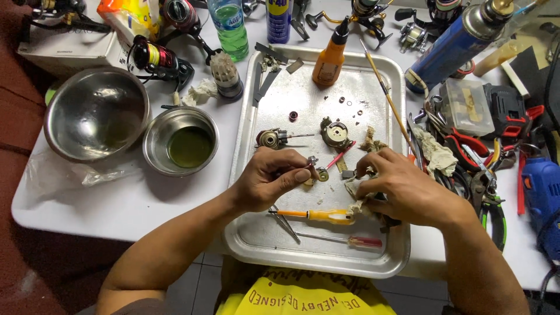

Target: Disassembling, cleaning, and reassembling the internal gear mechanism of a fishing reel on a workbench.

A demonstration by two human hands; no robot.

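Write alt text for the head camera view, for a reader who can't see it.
Two bare hands work over a metal tray: the left hand pinches a small metal part, the right hand grips a rag. Screwdrivers lie in the tray; two steel bowls sit left.

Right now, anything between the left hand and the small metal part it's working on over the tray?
Nothing visible. The left hand already has its fingertips on the small silver metal part above the rectangular steel tray. The right hand holds a dirty cloth beside it, clear of the grip.

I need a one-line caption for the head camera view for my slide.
Two hands, left hand and right hand, work on small metal parts over a steel tray holding screwdrivers.
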